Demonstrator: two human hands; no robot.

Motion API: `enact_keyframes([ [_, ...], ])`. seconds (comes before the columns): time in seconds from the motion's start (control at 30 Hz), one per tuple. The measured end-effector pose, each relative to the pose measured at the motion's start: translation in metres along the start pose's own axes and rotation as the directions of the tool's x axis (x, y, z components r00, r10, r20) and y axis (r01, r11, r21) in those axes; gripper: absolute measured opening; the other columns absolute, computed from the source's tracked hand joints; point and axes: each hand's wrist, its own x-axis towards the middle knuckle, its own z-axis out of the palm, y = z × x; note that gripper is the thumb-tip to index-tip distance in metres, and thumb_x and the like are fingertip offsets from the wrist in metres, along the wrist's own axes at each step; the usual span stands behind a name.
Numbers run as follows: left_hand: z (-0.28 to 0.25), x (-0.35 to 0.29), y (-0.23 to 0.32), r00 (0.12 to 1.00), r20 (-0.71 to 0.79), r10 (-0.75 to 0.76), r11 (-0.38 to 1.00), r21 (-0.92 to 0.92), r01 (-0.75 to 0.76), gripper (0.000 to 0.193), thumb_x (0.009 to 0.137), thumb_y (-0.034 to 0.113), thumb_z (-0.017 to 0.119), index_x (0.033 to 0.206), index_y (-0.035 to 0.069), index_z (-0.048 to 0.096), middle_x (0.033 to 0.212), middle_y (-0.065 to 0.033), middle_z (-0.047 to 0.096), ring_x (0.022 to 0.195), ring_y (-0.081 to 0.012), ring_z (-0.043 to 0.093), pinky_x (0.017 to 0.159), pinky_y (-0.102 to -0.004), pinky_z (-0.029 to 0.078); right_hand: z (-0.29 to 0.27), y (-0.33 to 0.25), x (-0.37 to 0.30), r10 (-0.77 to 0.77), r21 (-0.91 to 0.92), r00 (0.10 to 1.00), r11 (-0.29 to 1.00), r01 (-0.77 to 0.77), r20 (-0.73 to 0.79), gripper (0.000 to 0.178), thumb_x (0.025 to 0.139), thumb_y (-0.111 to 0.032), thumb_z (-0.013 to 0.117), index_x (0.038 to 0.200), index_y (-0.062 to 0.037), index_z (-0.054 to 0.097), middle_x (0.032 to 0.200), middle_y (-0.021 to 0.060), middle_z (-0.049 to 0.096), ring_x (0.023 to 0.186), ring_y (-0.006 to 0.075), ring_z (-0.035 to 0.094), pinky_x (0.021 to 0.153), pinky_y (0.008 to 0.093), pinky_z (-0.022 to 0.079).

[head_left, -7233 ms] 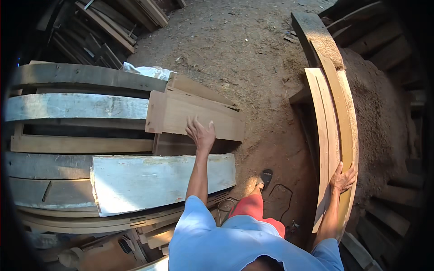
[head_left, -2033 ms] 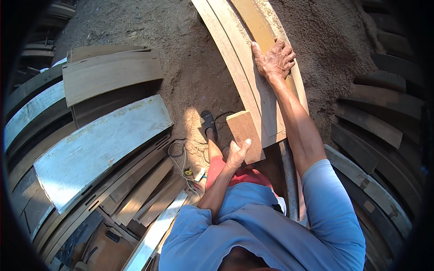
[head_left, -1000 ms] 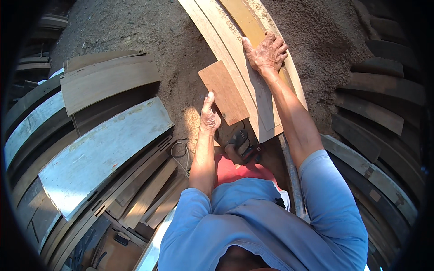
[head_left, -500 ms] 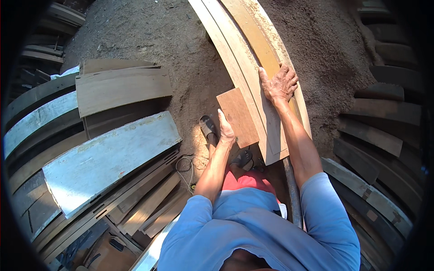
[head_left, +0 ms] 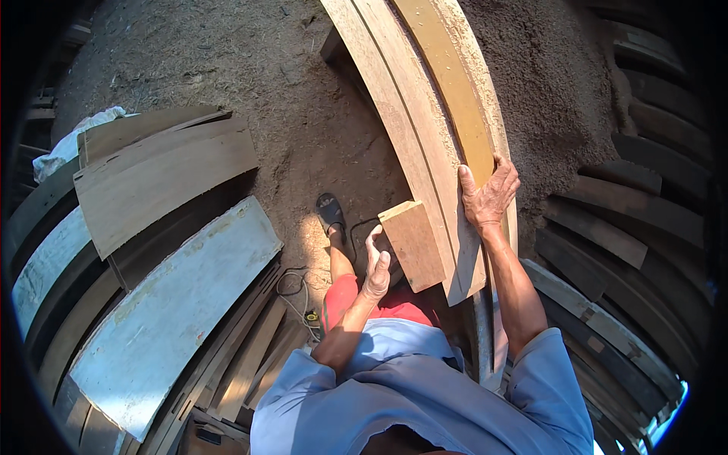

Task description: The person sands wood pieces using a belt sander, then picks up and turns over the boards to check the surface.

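Stacked boards (head_left: 163, 178) and a pale painted plank (head_left: 178, 303) fill the frame's left; a cable (head_left: 296, 292) lies on the dirt by the sandalled foot (head_left: 331, 214). At centre, a short wood block (head_left: 413, 244) leans against long planks (head_left: 425, 129), its long axis running upper left to lower right. Left hand (head_left: 375, 265) holds its lower left edge, fingers curled. Right hand (head_left: 489, 196) lies spread on the planks.
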Motion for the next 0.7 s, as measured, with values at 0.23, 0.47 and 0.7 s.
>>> enact_keyframes([
  [0.23,0.037,0.003,0.029,0.961,0.022,-0.276,0.942,0.204,0.266,0.053,0.089,0.032,0.078,0.122,-0.006,0.063,0.114,-0.0127,0.070,0.103,-0.0167,0.063,0.091,-0.0340,0.050,-0.002,-0.006,0.005,-0.019,-0.008,1.000,1.000,0.019,0.014,0.088,0.084,-0.077,0.059,0.135,-0.0064,0.043,0.126,0.0189,0.042,0.123,0.0364,0.038,0.108,0.0536,0.028],
  [0.47,0.054,0.064,0.068,0.987,-0.091,-0.135,0.974,0.173,0.149,0.051,0.091,0.039,0.077,0.112,-0.007,0.069,0.102,-0.0094,0.073,0.089,-0.0130,0.065,0.080,-0.0313,0.053,-0.001,-0.005,0.004,0.001,-0.028,1.000,1.000,-0.001,0.004,0.089,0.084,-0.079,0.056,0.135,-0.0065,0.043,0.127,0.0184,0.042,0.124,0.0365,0.039,0.108,0.0536,0.028],
  [0.7,0.063,0.182,0.156,0.995,-0.061,0.081,0.994,0.081,-0.076,0.049,0.091,0.030,0.078,0.118,-0.008,0.064,0.108,-0.0132,0.071,0.093,-0.0168,0.066,0.083,-0.0335,0.055,0.000,-0.003,0.000,0.000,-0.006,1.000,1.000,0.000,-0.016,0.088,0.082,-0.077,0.060,0.135,-0.0077,0.043,0.130,0.0177,0.042,0.124,0.0374,0.039,0.107,0.0540,0.029],
])
